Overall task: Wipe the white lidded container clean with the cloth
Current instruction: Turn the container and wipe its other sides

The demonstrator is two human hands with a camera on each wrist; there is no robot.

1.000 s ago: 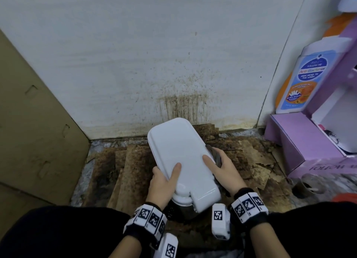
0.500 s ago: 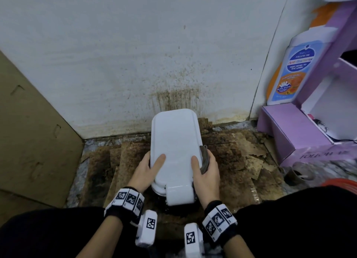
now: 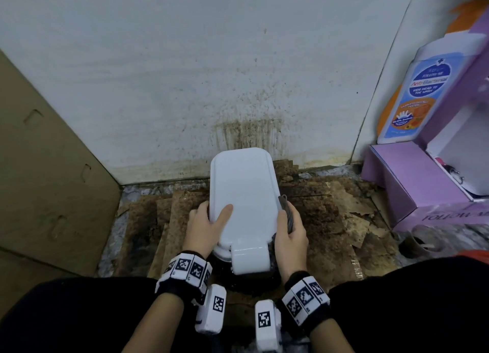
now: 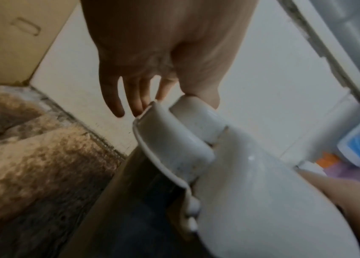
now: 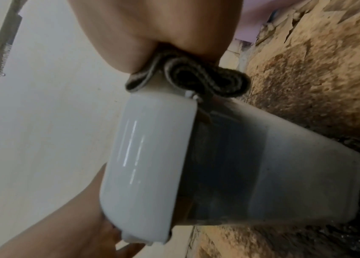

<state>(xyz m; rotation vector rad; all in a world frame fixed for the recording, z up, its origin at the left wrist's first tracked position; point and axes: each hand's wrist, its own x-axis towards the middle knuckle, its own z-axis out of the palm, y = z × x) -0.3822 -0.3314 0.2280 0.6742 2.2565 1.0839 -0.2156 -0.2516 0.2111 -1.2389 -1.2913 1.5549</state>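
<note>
— Gripping on both sides! That left hand (image 3: 205, 227) is clamped on the left edge of the white lidded container (image 3: 244, 191), thumb flat across the lid, fingers wrapped down the side.

— And the right hand (image 3: 289, 233)?

— It's pinching a folded grey cloth (image 3: 287, 212) tight against the container's right edge. The right wrist view shows it well: the cloth (image 5: 188, 76) is bunched in loops between the hand and the rim of the lid.

— Where's the container sitting?

— Upright on stained, peeling brown cardboard (image 3: 330, 215) on the floor, just in front of a white wall (image 3: 211, 61) with a dark splatter patch (image 3: 248, 130) right behind the lid. It's between the person's knees, the lid's latch flap (image 3: 250, 257) pointing back at them.

— What's below the lid?

— A translucent, murky-looking body (image 5: 274, 171), seen from the right wrist. Whether it's dirt or contents, I can't tell.

— Anything around it?

— A brown cardboard panel (image 3: 39, 180) leaning on the left. On the right, a purple box (image 3: 402, 183), with a blue-and-orange wash bottle (image 3: 420, 96) standing on it.
</note>
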